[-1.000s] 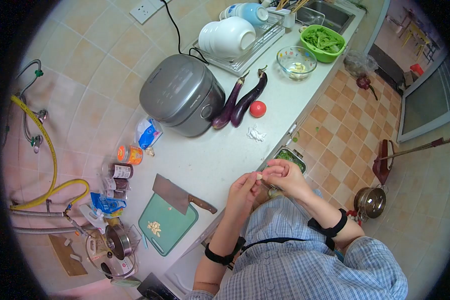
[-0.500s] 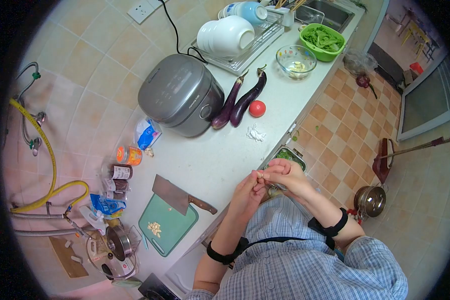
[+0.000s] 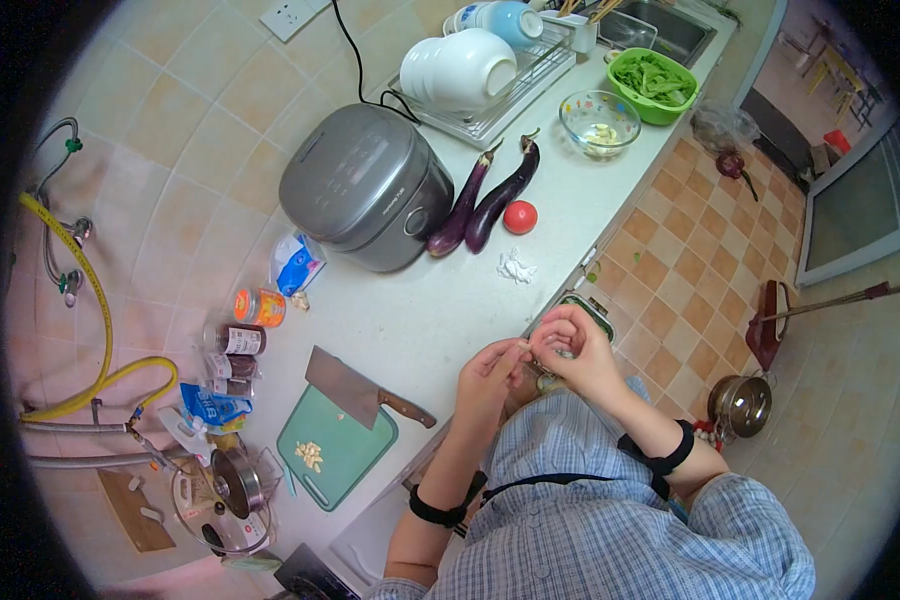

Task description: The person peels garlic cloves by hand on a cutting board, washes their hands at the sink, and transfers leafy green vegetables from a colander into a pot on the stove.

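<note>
My left hand [image 3: 491,374] and my right hand [image 3: 576,348] meet at the fingertips in front of my body, beyond the counter's front edge. Between them they pinch a small pale garlic clove [image 3: 525,346], mostly covered by the fingers. To the left on the counter lies a green cutting board [image 3: 355,462] carrying chopped garlic [image 3: 308,456]. A cleaver [image 3: 342,385] rests across the board's far edge, its wooden handle toward me. Farther along the counter, a clear glass bowl [image 3: 571,128] holds several pale cloves.
Two eggplants [image 3: 500,205], a tomato [image 3: 520,217] and a crumpled white scrap [image 3: 515,266] lie beside the grey rice cooker [image 3: 355,190]. A green basket [image 3: 669,117] of leafy greens stands near the sink. Below the counter edge, a container [image 3: 596,312] is partly hidden by my right hand.
My right hand's fingers have spread and curled differently, with the fingertips still meeting the left hand's. The camera view has shifted slightly; the counter items stay put.
</note>
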Available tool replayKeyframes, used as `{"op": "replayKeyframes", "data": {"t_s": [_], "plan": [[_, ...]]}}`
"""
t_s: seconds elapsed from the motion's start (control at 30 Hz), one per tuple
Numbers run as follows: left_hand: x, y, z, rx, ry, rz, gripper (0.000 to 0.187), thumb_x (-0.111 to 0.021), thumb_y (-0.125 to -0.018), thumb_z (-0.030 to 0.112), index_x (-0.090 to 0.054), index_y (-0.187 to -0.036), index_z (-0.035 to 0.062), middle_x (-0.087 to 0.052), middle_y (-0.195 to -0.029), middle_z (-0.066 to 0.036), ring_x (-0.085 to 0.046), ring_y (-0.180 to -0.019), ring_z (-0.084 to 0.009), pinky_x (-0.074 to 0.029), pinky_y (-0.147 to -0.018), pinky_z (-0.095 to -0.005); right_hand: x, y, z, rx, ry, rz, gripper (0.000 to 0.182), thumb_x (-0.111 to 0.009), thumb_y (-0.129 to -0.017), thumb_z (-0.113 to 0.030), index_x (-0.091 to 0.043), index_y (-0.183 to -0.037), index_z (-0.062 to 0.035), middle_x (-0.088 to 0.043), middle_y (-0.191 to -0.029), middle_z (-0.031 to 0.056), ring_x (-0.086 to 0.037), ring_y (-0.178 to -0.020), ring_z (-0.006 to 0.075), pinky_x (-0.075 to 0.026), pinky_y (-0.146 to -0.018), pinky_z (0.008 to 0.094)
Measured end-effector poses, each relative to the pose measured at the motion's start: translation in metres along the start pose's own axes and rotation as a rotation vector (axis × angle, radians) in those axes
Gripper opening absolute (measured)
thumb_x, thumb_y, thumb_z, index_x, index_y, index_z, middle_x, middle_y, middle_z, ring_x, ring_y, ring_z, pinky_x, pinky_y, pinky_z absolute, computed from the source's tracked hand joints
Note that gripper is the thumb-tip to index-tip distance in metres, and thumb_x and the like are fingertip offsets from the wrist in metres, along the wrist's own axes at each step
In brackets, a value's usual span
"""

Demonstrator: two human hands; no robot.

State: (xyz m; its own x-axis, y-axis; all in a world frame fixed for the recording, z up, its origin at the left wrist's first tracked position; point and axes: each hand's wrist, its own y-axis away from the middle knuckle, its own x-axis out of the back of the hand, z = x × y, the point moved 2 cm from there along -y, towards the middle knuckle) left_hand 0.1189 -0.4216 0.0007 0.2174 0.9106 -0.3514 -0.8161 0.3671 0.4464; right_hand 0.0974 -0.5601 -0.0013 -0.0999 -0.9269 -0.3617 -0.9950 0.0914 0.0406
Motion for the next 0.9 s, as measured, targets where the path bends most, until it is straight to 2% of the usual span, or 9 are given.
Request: {"op": "replayKeyframes", "data": {"t_s": [0.13, 0.2, 0.4, 0.57, 0.7, 0.8, 0.9], "plan": [[0.001, 0.001, 0.0, -0.01, 0.13, -0.034, 0.021, -0.048, -0.084, 0.007, -0.051, -0.1, -0.0051, -0.056, -0.085, -0.006, -0.046, -0.068, -0.0067, -0.038, -0.059, -0.0182, 0.004, -0.001, 0.009, -0.057, -0.154, -0.014, 0.029, -0.056, -0.074, 0.002, -0.041, -0.1, -0.0011, -0.056, -0.085, 0.0045, -0.054, -0.077, 0.0083, -0.043, -0.07, 0.0197], [0.002, 0.002, 0.001, -0.016, 0.141, -0.042, 0.021, -0.048, -0.084, 0.007, -0.051, -0.1, -0.0053, -0.056, -0.086, -0.007, -0.046, -0.068, -0.0068, -0.038, -0.059, -0.0183, 0.005, -0.002, 0.01, -0.06, -0.202, -0.034, 0.022, -0.053, -0.076, 0.003, -0.045, -0.096, -0.0009, -0.055, -0.086, 0.0042, -0.054, -0.079, 0.0082, -0.043, -0.072, 0.02], [0.001, 0.003, 0.001, -0.004, 0.155, -0.032, 0.022, -0.049, -0.084, 0.008, -0.051, -0.101, -0.0052, -0.056, -0.086, -0.007, -0.047, -0.068, -0.007, -0.038, -0.06, -0.0185, 0.007, -0.002, 0.007, -0.083, -0.118, -0.011, 0.009, -0.05, -0.077, 0.003, -0.053, -0.086, 0.0011, -0.056, -0.085, 0.0042, -0.054, -0.081, 0.0088, -0.044, -0.074, 0.0202], [0.0, 0.003, -0.001, 0.014, 0.21, -0.04, 0.022, -0.051, -0.083, 0.008, -0.052, -0.101, -0.0049, -0.057, -0.084, -0.006, -0.047, -0.068, -0.0068, -0.038, -0.059, -0.0181, 0.008, -0.002, 0.005, -0.074, -0.064, -0.02, 0.01, -0.051, -0.077, 0.001, -0.054, -0.088, 0.0018, -0.056, -0.085, 0.0044, -0.055, -0.081, 0.0094, -0.044, -0.072, 0.0201], [0.0, 0.005, 0.001, -0.052, 0.006, 0.066, 0.019, -0.056, -0.08, 0.009, -0.057, -0.094, -0.0036, -0.058, -0.078, -0.004, -0.045, -0.062, -0.0051, -0.036, -0.055, -0.0167, 0.002, 0.0, -0.009, 0.035, 0.124, -0.059, 0.015, -0.056, -0.077, -0.005, -0.056, -0.091, 0.0022, -0.056, -0.085, 0.0047, -0.055, -0.081, 0.0102, -0.045, -0.068, 0.0201], [-0.004, 0.007, 0.006, -0.111, -0.125, 0.102, 0.018, -0.057, -0.078, 0.008, -0.057, -0.093, -0.0031, -0.058, -0.077, -0.004, -0.046, -0.061, -0.0044, -0.037, -0.054, -0.0161, -0.002, 0.0, -0.014, 0.03, 0.272, -0.034, 0.02, -0.058, -0.077, -0.008, -0.056, -0.094, 0.0016, -0.057, -0.085, 0.0055, -0.056, -0.08, 0.0105, -0.045, -0.067, 0.0201], [-0.006, 0.006, 0.007, -0.176, -0.169, 0.098, 0.017, -0.058, -0.078, 0.007, -0.057, -0.091, -0.0024, -0.058, -0.078, -0.004, -0.047, -0.061, -0.0041, -0.037, -0.054, -0.0156, 0.004, -0.001, -0.002, 0.016, 0.186, -0.088, 0.02, -0.057, -0.078, -0.007, -0.056, -0.096, 0.002, -0.058, -0.088, 0.0066, -0.057, -0.079, 0.0107, -0.045, -0.068, 0.02]]}}
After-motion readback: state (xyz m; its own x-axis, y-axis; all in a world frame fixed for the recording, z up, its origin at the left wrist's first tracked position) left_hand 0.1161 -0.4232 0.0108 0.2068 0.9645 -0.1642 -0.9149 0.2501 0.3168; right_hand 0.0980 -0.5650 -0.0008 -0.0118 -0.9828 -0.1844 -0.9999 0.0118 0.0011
